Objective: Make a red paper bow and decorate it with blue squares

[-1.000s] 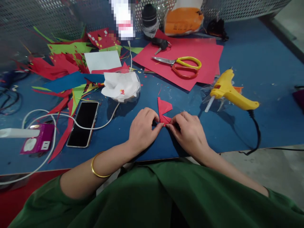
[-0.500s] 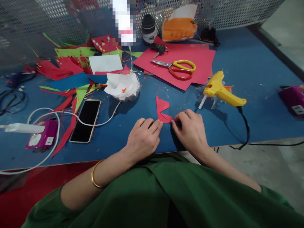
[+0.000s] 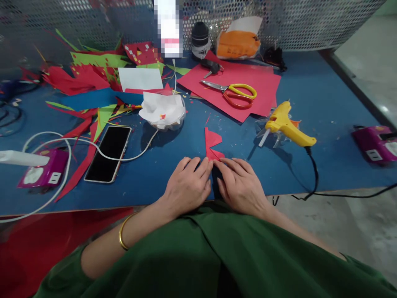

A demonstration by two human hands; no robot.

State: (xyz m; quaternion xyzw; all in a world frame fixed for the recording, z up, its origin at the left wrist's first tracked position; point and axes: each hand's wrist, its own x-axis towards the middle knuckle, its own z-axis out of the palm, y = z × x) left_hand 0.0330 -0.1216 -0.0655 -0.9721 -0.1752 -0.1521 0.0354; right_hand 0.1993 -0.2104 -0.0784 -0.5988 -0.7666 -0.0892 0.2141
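Note:
A small piece of folded red paper (image 3: pixel 212 142) lies flat on the blue table, with a notch cut into its right side. The fingertips of my left hand (image 3: pixel 190 182) are pressed together and hold down its lower left corner. From the other side, my right hand (image 3: pixel 240 182) pinches along the lower edge, its index fingertip beside the left fingers. Both hands cover the bottom of the paper, and the right thumb is tucked low near the table edge. A thin red scrap (image 3: pixel 207 119) lies just above the folded piece.
Scissors (image 3: pixel 237 93) rest on red sheets (image 3: pixel 263 82) at the back. A yellow glue gun (image 3: pixel 288 124) lies to the right, its cord hanging off the edge. Leftward are a phone (image 3: pixel 108 155), a white cable (image 3: pixel 77 140), a purple power socket (image 3: pixel 46 167), paper scraps (image 3: pixel 77 80) and a paper-lined bowl (image 3: pixel 163 111).
My right hand has slid left along the paper's lower edge, and its fingertips now meet those of the left hand. The left hand stays on the corner. The view has shifted slightly.

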